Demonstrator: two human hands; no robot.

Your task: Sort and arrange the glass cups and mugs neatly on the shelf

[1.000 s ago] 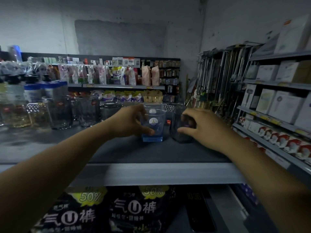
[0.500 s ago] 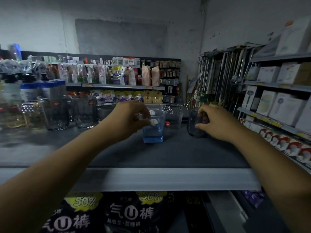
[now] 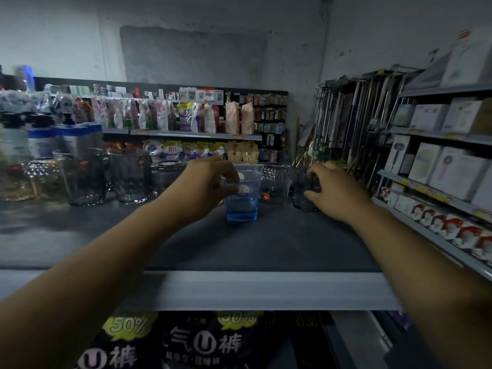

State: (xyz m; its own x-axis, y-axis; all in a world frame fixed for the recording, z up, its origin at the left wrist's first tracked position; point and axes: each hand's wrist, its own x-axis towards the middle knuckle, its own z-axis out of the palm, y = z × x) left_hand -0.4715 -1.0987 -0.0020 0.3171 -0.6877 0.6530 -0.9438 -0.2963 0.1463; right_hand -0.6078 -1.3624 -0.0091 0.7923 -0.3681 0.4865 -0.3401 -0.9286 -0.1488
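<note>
A blue glass tumbler [image 3: 243, 206] with a round white sticker stands mid-shelf on the dark shelf top [image 3: 239, 246]. My left hand [image 3: 205, 185] grips its left rim. A dark grey glass [image 3: 302, 193] stands to the right near the shelf's end, and my right hand [image 3: 332, 190] is closed around it. Between them sits a clear patterned glass [image 3: 275, 186] with a red label. Left along the back stand clear glass mugs [image 3: 82, 178], a ribbed tumbler [image 3: 130, 177] and a low glass bowl [image 3: 166, 173].
Amber textured glasses [image 3: 32, 179] and blue-lidded jars [image 3: 42, 142] fill the far left. A side rack with white boxes [image 3: 442, 169] runs close on the right. Dark packages [image 3: 202, 344] sit below the shelf's pale front edge [image 3: 253, 290]. Product shelves line the back wall.
My right hand carried the dark grey glass from beside the blue tumbler to the right end of the shelf. The left hand stayed on the blue tumbler.
</note>
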